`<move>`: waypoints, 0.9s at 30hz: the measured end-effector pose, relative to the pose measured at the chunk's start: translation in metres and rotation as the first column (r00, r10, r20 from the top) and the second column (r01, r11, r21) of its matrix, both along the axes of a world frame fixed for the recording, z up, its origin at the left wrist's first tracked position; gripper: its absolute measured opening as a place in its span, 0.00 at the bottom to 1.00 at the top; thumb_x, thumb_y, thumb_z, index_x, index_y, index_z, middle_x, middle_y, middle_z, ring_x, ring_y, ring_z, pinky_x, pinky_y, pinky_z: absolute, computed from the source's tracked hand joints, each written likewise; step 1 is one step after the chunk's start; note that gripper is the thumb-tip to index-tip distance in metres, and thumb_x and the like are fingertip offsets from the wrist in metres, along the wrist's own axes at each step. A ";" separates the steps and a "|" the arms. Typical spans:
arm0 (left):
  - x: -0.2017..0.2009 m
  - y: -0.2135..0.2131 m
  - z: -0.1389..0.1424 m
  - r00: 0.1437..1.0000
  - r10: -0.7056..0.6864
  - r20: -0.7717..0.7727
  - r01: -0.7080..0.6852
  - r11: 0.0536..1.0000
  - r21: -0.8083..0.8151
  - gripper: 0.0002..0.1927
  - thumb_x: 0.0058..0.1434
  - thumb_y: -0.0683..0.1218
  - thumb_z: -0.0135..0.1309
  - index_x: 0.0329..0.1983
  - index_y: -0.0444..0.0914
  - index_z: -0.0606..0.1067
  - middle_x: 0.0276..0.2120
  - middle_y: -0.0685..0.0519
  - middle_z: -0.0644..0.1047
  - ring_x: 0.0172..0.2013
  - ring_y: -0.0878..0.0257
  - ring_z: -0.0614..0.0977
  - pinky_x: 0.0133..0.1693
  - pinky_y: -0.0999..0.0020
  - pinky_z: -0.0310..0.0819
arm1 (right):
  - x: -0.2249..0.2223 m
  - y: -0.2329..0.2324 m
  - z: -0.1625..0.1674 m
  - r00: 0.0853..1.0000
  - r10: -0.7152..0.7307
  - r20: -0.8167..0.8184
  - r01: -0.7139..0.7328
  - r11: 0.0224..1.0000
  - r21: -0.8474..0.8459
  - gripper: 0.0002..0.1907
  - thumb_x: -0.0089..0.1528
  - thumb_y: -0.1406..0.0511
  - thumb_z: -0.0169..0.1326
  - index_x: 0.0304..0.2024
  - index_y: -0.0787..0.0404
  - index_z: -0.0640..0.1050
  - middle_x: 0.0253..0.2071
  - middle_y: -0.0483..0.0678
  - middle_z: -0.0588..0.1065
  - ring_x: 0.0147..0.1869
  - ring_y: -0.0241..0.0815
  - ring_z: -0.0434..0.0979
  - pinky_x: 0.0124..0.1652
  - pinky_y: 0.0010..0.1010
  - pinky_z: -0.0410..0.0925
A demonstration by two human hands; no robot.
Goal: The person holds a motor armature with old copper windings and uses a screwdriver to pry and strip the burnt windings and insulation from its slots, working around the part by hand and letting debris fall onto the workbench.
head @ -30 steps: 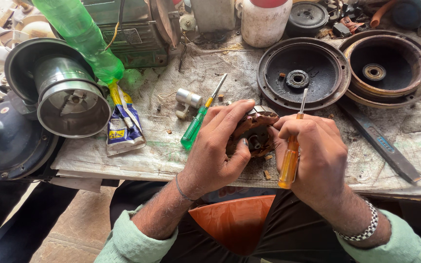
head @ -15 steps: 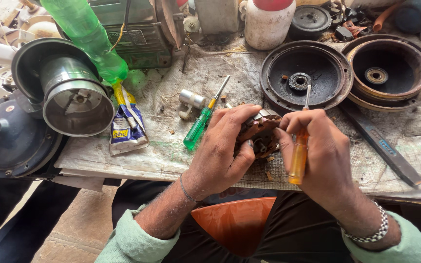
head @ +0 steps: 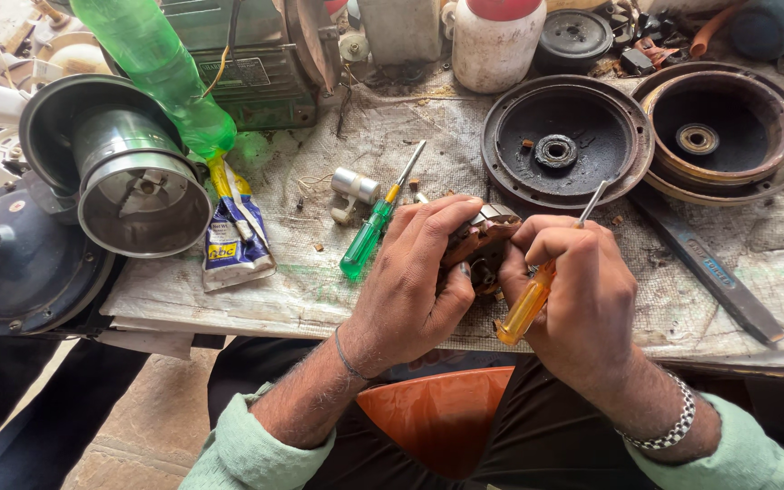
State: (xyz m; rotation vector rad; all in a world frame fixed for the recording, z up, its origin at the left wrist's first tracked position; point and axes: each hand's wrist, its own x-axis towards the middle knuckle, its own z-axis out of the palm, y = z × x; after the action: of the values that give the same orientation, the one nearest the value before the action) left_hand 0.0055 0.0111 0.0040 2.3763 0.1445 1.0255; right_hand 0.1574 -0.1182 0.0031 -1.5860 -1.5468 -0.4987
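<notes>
1. Brown, rusted small part [head: 481,238] sat at the bench's near edge [head: 229,313], mostly hidden by both hands; its form could not be made out.
2. Left hand [head: 419,272] had its fingers curled tight around the part.
3. Right hand [head: 583,290] was fisted on an orange-handled screwdriver [head: 526,304], tip concealed.
4. Green screwdriver [head: 372,229] lay just left; open cloth beyond.

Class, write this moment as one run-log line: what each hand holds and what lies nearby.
left hand: grips brown part | right hand: holds orange screwdriver | nearby: green screwdriver on bench
</notes>
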 end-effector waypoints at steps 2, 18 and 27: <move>0.000 -0.001 0.001 1.000 -0.003 -0.009 0.003 1.000 0.001 0.31 0.59 0.38 0.50 0.68 0.31 0.64 0.63 0.40 0.72 0.64 0.44 0.74 0.69 0.52 0.66 | -0.001 0.001 -0.004 0.999 0.002 -0.049 -0.002 1.000 -0.009 0.17 0.64 0.73 0.62 0.43 0.63 0.64 0.43 0.53 0.76 0.40 0.49 0.78 0.41 0.37 0.72; 0.001 -0.002 -0.001 0.998 -0.068 -0.009 0.065 0.985 -0.160 0.29 0.62 0.38 0.47 0.69 0.32 0.64 0.65 0.40 0.70 0.66 0.46 0.72 0.71 0.55 0.65 | 0.010 -0.002 0.002 0.914 0.060 -0.400 -0.115 0.987 -0.113 0.16 0.66 0.72 0.58 0.43 0.65 0.62 0.41 0.53 0.78 0.38 0.36 0.80 0.35 0.26 0.73; -0.003 0.004 0.000 0.999 -0.032 0.018 0.035 0.962 -0.272 0.29 0.56 0.37 0.45 0.64 0.33 0.66 0.62 0.42 0.72 0.64 0.50 0.74 0.69 0.57 0.66 | 0.014 -0.010 0.026 0.925 -0.056 -0.375 -0.068 0.948 -0.311 0.19 0.60 0.71 0.66 0.39 0.63 0.65 0.41 0.50 0.83 0.26 0.36 0.74 0.27 0.27 0.66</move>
State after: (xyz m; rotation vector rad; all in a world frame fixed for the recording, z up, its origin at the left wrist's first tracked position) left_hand 0.0024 0.0149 0.0044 2.1147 0.2248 0.9403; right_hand 0.1718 -0.1285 0.0294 -1.7932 -1.3757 0.0765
